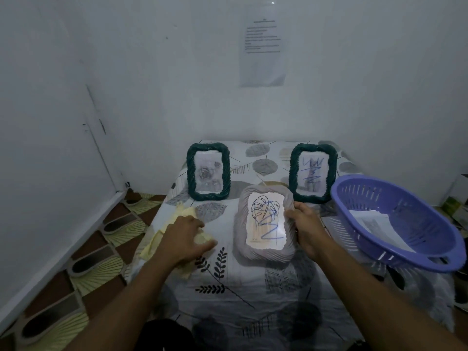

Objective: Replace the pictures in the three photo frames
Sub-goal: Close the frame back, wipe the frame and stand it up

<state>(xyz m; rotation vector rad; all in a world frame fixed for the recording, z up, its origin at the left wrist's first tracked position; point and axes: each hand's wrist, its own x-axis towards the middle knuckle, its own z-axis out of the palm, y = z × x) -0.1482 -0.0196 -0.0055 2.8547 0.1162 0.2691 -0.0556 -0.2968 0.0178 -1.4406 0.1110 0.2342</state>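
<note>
A white rope-edged photo frame (266,222) leans on the table's middle, showing a leaf drawing with blue scribble. My right hand (305,224) grips its right edge. My left hand (186,235) grips a pale yellow cloth (157,239) at the table's left side. Two dark green frames stand upright behind: the left green frame (208,171) holds a rose picture, the right green frame (313,172) holds a picture with blue scribble.
A purple plastic basket (395,219) with papers inside sits at the table's right edge. The table (243,287) wears a leaf-print cloth. White walls close in behind and at left; patterned floor tiles (88,262) run along the left.
</note>
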